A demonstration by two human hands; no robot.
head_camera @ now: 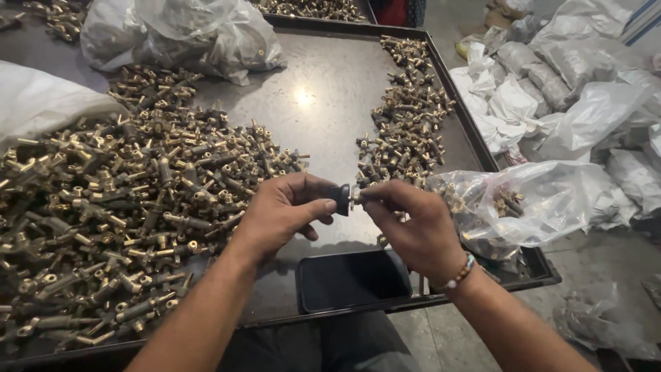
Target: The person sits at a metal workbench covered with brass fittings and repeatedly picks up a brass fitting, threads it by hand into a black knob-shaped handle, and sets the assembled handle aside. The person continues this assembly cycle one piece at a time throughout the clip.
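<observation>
A dark phone (352, 279) lies nearest you on the tray-like surface (323, 103). Above it, your left hand (279, 213) pinches a black knob (342, 199) in a narrow grip, while your right hand (413, 227) holds a small brass fitting (356, 196) against it. Heaped brass fittings (117, 207) lie left; a clear bag (523, 207) right.

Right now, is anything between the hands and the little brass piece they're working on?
No. The left hand pinches a dark knob, and the right hand pinches the small brass piece next to it. Both are gripped directly, above the tray, so nothing visible is in the way.
</observation>
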